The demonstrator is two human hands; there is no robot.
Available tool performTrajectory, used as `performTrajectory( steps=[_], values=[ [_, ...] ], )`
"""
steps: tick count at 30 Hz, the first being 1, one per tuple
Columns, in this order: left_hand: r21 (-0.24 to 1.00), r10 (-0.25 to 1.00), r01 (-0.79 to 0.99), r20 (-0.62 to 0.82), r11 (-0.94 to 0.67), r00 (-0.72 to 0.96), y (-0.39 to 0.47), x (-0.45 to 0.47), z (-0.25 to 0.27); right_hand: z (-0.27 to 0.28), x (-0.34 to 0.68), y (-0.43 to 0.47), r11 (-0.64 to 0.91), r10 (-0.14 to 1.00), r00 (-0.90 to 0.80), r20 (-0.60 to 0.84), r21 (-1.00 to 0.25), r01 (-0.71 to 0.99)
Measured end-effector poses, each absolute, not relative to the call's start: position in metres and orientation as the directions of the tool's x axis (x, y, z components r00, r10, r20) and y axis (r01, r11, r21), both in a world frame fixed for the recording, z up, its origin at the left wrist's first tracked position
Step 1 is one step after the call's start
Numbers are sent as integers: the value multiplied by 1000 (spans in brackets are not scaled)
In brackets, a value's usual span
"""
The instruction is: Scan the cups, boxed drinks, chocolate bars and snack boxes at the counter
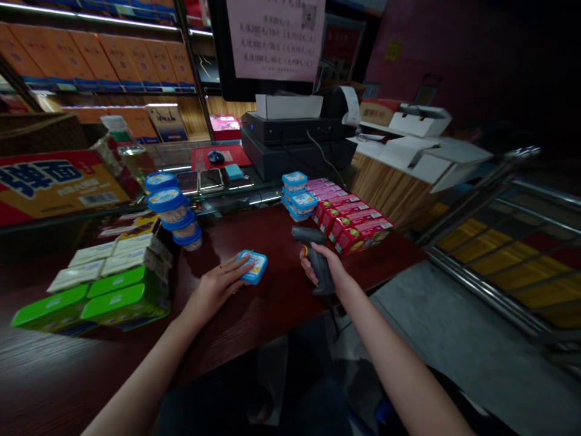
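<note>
My left hand [222, 280] has its fingers over and around a small square tub with a blue lid [256, 266], which is low on the dark red counter. In my right hand [333, 266] is a black handheld barcode scanner [323, 270], its head pointing left above the counter. Behind the scanner stand a stack of similar blue-lidded square tubs [299, 197] and a row of red and pink boxes [354, 221]. To the left of my left hand rise stacked round tubs with blue lids [175, 212]. Green-lidded packs [115, 297] and white-topped packs [104, 260] sit left of those.
A black cash drawer [290, 148] and a monitor with a pink paper sign [276, 39] stand at the back. A mouse [216, 157] lies on a red mat. At left is a red-and-yellow carton [59, 181]; at right, a metal rail [490, 297] borders the floor.
</note>
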State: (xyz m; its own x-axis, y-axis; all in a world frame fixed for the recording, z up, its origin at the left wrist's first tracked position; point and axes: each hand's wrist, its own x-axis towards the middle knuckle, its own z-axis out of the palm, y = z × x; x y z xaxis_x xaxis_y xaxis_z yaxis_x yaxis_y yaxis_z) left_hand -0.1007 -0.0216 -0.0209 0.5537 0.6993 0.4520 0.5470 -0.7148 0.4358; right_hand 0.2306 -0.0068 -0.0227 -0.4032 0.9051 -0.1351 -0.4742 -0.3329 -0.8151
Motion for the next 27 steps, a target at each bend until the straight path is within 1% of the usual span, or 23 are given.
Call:
performTrajectory(
  steps=[3,5,7,9,11,12,15,18,22,27],
  values=[
    [572,743,474,534,-669,404,0,-80,-21,-24,231,-6,-328,929,-334,-157,-767,-552],
    [651,769,411,567,-638,295,18,-58,-12,-25,230,-4,-311,943,-290,-164,-744,-591],
    [705,783,343,586,-620,209,38,-30,5,-25,230,-3,-293,952,-254,-168,-734,-613],
    [729,778,274,605,-627,169,57,1,28,-25,229,-3,-287,956,-230,-180,-728,-623],
    [726,767,249,618,-641,170,76,32,49,-25,229,-2,-288,957,-217,-191,-718,-633],
    [721,767,264,614,-641,184,84,47,58,-25,228,-2,-281,959,-209,-191,-715,-640],
    [695,784,368,581,-618,220,105,84,73,-23,228,-2,-235,972,-160,-172,-710,-664],
    [656,810,486,536,-578,239,115,109,74,-22,229,-2,-218,975,-125,-183,-692,-688],
    [540,785,601,556,-590,271,123,124,67,-21,229,-1,-250,967,-142,-212,-675,-694],
    [423,727,634,593,-648,347,136,135,65,-21,229,0,-239,970,-143,-196,-672,-701]
  ],
)
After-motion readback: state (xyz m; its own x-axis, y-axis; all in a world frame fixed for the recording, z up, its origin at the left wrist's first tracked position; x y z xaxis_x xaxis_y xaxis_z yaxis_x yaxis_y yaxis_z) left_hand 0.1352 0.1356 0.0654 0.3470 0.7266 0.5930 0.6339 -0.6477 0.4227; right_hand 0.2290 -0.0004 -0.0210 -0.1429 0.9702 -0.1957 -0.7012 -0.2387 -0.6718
